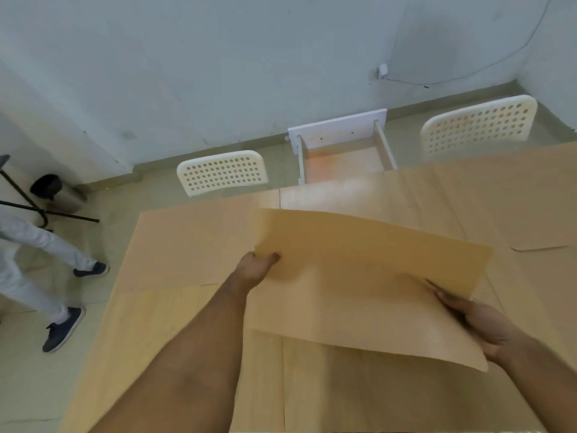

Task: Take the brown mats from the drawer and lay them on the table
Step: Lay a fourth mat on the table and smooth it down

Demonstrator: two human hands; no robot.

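**tablefan22:** Brown mat (368,285) is hanging in the air over the middle of the table (175,323), both hands on it. Left hand (256,268) is pinching the edge at about 9 o'clock, fingers closed on it with the thumb on top. Right hand (487,326) is gripping the near corner around 4 o'clock, fingers running under the sheet. Drawer (340,151) is sitting pulled open at 12 o'clock, and it's looking bare from here.

**matguy:** How's it handling, you reckon?

**tablefan22:** Light and thin, I'd say. It's bowing between the two grips and the near edge is drooping, so floppy rather than stiff. Not fragile, though it might crease if pinched hard.

**matguy:** So holding it wide apart is the way?

**tablefan22:** Yeah, opposite edges, keeping it taut. Looks like other mats are already lying flat, one showing a curled edge at 2 o'clock (540,247).
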